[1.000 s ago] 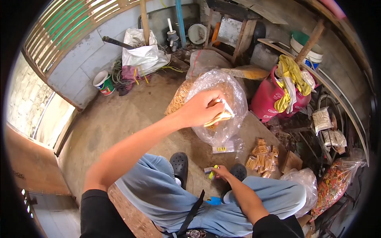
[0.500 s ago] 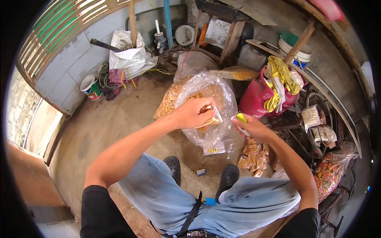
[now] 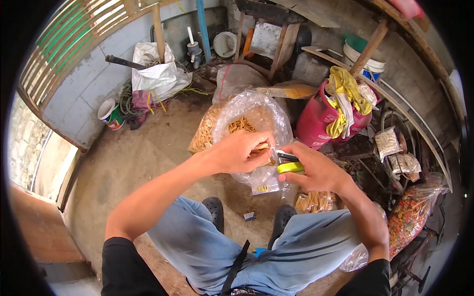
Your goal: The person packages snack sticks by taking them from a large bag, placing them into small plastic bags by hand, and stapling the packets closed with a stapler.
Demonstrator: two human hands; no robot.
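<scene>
My left hand (image 3: 242, 153) is closed around a small clear packet (image 3: 264, 147) of golden-brown snack sticks, mostly hidden by the fingers. In my right hand (image 3: 316, 168) is a yellow-green stapler (image 3: 290, 167), its jaws pointing left at the packet's edge. Whether the jaws touch the plastic I cannot tell. Both hands are above the near side of a large open clear plastic bag (image 3: 282, 116) with loose snack sticks (image 3: 241, 125) inside. Below the hands lies plastic with a yellow label (image 3: 265, 189). Filled snack packets (image 3: 316, 201) are piled on the floor below my right hand.
A small blue box (image 3: 249, 216) lies on the floor between my shoes. Behind the open bag is another sack of snacks (image 3: 205, 130). A red drum (image 3: 316, 116) draped with yellow cloth stands right. Further right leans a bag of colourful pieces (image 3: 412, 217). A paint bucket (image 3: 111, 114) stands left.
My right hand has brought the stapler up and left to the packet, turning it sideways. My left hand has shifted slightly down, its fingers now covering more of the packet.
</scene>
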